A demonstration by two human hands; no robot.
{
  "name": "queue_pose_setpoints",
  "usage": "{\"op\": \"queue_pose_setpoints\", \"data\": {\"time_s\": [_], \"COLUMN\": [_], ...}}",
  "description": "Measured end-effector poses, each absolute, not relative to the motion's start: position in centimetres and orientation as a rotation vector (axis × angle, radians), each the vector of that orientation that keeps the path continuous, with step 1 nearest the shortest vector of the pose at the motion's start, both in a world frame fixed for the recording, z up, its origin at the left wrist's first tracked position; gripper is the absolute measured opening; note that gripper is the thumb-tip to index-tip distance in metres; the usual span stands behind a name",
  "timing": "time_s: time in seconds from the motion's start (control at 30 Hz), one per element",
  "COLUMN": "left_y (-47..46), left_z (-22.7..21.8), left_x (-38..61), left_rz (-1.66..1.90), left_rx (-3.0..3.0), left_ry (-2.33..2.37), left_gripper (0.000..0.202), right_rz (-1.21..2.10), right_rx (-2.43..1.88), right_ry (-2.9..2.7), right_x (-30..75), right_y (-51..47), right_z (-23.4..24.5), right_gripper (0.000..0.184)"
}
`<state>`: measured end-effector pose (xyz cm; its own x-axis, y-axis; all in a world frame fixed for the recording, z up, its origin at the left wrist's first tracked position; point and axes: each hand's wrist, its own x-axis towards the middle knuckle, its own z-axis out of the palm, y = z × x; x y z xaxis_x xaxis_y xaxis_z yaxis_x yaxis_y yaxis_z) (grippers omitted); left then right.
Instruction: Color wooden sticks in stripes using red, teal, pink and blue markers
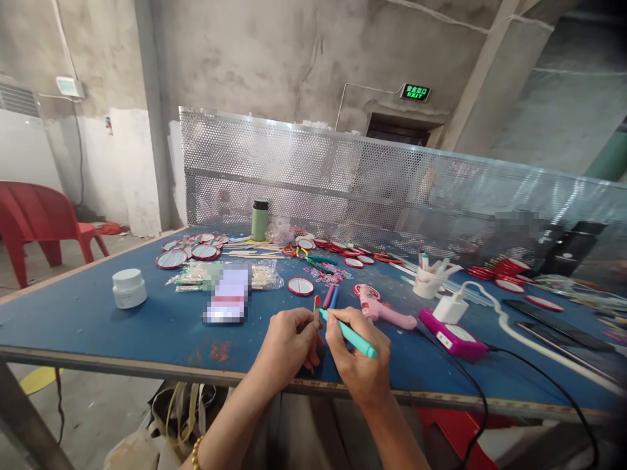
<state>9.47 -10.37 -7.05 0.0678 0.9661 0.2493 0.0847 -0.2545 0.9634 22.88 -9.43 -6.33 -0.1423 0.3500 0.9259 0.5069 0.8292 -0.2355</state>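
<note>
My left hand point(289, 343) is closed around a thin wooden stick point(316, 309) with a red-painted tip, held upright near the front edge of the blue table point(122, 320). My right hand point(355, 352) grips a teal marker pen point(349, 333) whose tip touches the stick. Just beyond my hands lie a pink and a blue marker point(331, 297), a pink glue gun point(379, 308) and a round red-rimmed mirror point(300, 286).
A white jar point(129, 288), bags of sticks point(196, 275), several red-rimmed mirrors point(189, 251), a green flask point(259, 220), scissors point(313, 258), a cup of pens point(430, 277), a magenta power bank point(453, 334) with cables. Perforated metal screen point(367, 176) behind; red chair point(42, 222) left.
</note>
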Motion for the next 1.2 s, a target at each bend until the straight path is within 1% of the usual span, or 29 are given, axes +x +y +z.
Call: {"op": "queue_pose_setpoints", "data": {"time_s": [0.47, 1.2], "left_y": [-10.22, -10.48], "left_z": [-7.26, -7.13], "left_x": [9.47, 9.42], "left_rz": [1.312, 1.318], "left_rx": [1.491, 1.506], "left_ry": [1.093, 1.096], "left_gripper": [0.025, 0.028], "right_rz": [-0.139, -0.154], "right_rx": [-0.633, -0.615], "right_ry": [-1.812, -1.805], "right_x": [22.92, 22.91], "right_y": [-9.22, -9.12], "right_z": [-6.53, -6.56], "right_gripper": [0.01, 0.009]}}
